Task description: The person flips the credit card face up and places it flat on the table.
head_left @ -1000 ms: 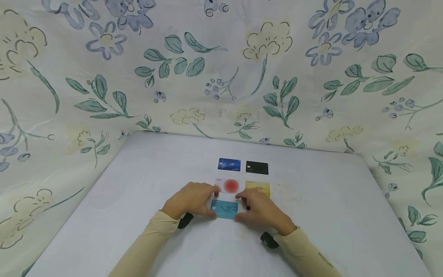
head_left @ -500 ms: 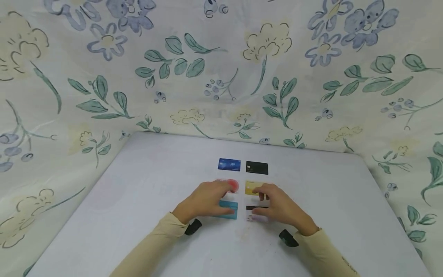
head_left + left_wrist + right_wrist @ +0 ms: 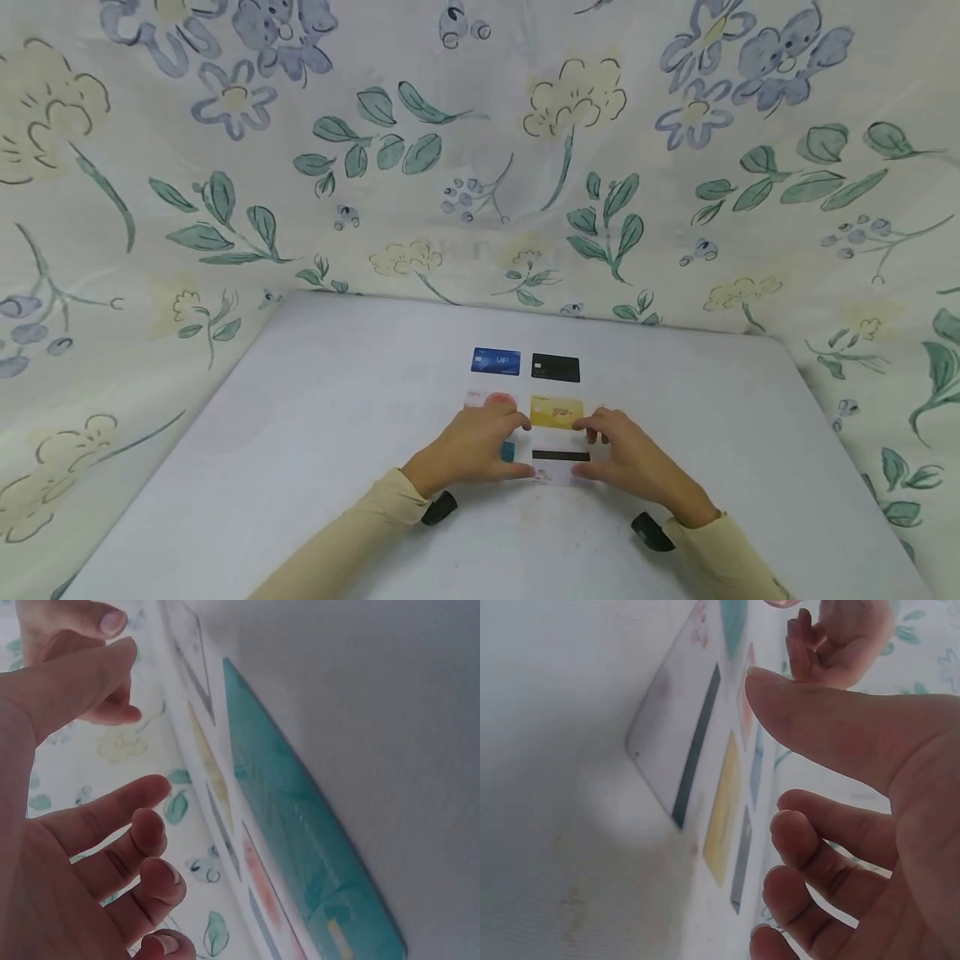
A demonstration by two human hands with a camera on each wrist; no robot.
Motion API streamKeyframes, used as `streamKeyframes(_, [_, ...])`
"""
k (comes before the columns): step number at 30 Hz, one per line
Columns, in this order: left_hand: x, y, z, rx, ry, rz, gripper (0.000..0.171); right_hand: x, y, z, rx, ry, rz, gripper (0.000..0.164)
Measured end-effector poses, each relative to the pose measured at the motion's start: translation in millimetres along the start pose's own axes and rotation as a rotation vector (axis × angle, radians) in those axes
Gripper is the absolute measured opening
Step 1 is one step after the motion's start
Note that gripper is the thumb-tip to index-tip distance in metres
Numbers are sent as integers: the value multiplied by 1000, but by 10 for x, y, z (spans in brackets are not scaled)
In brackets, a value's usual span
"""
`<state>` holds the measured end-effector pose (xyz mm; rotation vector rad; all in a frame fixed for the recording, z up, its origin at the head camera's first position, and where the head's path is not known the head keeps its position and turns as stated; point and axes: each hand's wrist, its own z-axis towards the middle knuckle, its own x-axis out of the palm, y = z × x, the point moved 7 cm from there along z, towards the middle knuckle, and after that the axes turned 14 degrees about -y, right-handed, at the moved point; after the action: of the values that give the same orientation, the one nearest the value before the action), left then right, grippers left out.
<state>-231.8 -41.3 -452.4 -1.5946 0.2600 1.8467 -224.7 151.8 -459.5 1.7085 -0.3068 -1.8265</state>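
Note:
My left hand (image 3: 472, 446) is over the teal card (image 3: 507, 452), covering most of it. In the left wrist view the teal card (image 3: 300, 832) lies flat, and thumb and fingers stay spread above it. A white card with a dark stripe (image 3: 561, 472) lies between my two hands. My right hand (image 3: 637, 458) is at its right edge, thumb and fingers parted. The right wrist view shows that white card (image 3: 667, 727) lying on the table, apart from my thumb. Behind it lies a yellow card (image 3: 555, 411), close to both hands' fingertips. Neither hand holds anything.
A pink card with a red circle (image 3: 498, 400) is partly hidden by my left hand. Farther back lie a blue card (image 3: 495, 362) and a black card (image 3: 556, 367). The white table (image 3: 360, 350) meets a floral cloth (image 3: 480, 208) at its back and sides.
Both hands have moved right, from around the teal card to around the striped white card. They were wider apart midway and have drawn closer together. The cards stay where they lay.

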Motion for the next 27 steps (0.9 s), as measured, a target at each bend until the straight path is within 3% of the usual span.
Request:
streamKeyframes(5, [109,-50,-24,-10,26,8,60,62,-40,-56,2,27,0,56])
streamKeyframes(13, [149,-126,16,34,-5,10,57,50,-60,-85,-45,35,-31,59])
streamKeyframes(27, [208,-175,40,7,85,62,57,94,-143,-81,-34,52,-76,54])
